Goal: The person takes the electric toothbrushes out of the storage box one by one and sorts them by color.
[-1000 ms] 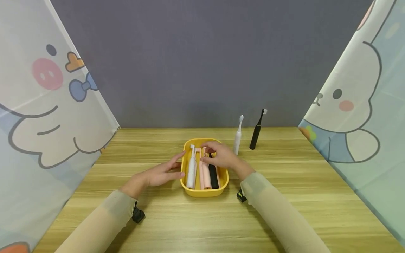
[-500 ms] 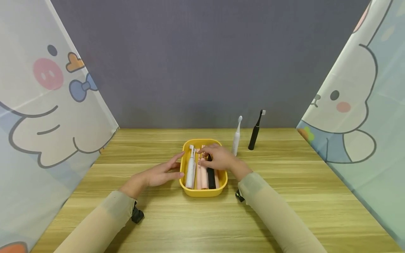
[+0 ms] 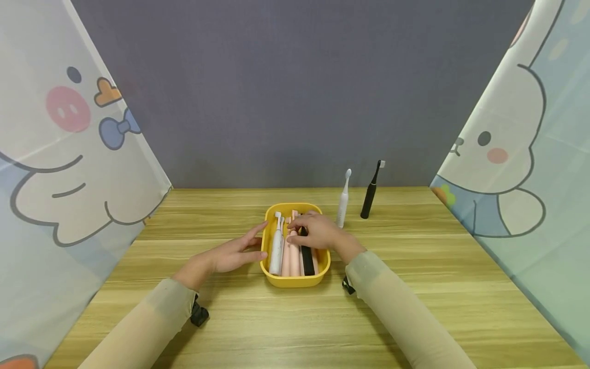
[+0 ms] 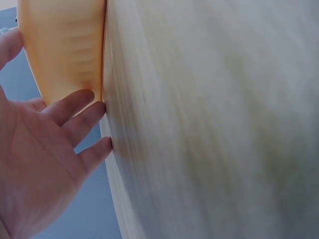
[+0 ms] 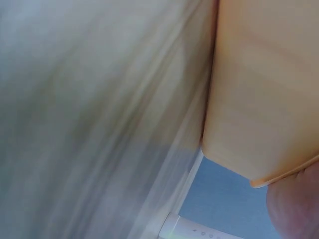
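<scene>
A yellow bin (image 3: pixel 295 282) stands on the table, seen from outside in both wrist views. Electric toothbrushes lie in it, heads toward the back: white ones (image 3: pixel 276 253) at left, pink ones in the middle, a black handle (image 3: pixel 308 259) to their right. My right hand (image 3: pixel 318 230) reaches over the bin's right rim, its thumb and fingers pinching a pink electric toothbrush (image 3: pixel 295 259) near its neck. Only part of that hand shows in the right wrist view. My left hand (image 3: pixel 235 253) spreads relaxed fingers against the bin's left side; its palm faces the left wrist view.
Behind the bin, to its right, a white electric toothbrush (image 3: pixel 342 207) and a black one (image 3: pixel 368 200) stand upright on the wooden table (image 3: pixel 295 333). A grey backdrop (image 3: pixel 295 92) rises at the back, with cartoon-printed cloths (image 3: pixel 78 154) on both sides.
My right hand has shifted slightly left inside the bin, and the pink electric toothbrush has moved left with it, closer to the white ones. The left hand stays at the bin's side.
</scene>
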`<control>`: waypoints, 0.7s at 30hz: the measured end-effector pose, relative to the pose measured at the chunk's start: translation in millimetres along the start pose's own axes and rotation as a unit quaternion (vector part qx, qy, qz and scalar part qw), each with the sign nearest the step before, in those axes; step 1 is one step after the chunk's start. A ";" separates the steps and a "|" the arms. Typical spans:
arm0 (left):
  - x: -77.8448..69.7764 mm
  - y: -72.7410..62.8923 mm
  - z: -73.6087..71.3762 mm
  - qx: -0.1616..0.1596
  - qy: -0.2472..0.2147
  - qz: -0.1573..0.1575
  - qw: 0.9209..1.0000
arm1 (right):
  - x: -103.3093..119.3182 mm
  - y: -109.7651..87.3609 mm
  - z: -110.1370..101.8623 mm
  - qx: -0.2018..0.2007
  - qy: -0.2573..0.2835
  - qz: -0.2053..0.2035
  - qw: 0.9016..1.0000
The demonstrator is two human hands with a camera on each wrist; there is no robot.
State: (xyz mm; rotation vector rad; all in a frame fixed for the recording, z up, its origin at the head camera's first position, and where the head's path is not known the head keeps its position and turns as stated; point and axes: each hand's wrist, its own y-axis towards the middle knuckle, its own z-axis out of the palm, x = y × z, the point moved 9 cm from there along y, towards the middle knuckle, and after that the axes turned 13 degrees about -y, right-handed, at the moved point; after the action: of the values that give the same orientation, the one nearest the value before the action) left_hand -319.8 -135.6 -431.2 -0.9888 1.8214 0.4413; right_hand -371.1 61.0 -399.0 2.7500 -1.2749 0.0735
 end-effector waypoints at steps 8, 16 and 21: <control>-0.6 0.8 -0.5 0.002 -0.006 -0.007 1.000 | -6.6 -2.1 0.3 -0.005 0.054 0.018 0.998; -0.4 0.2 0.6 0.002 -0.015 -0.006 1.000 | -7.6 -4.1 -1.5 -0.014 0.101 0.025 0.994; 0.1 0.1 0.4 0.002 -0.014 -0.003 1.000 | -3.6 -7.7 -8.1 -0.029 0.113 0.013 0.993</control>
State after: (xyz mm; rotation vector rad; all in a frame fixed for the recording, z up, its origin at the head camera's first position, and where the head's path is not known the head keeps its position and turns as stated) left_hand -319.6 -135.4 -431.5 -0.9817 1.7936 0.4449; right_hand -367.5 69.6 -391.9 2.5879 -1.2313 0.3335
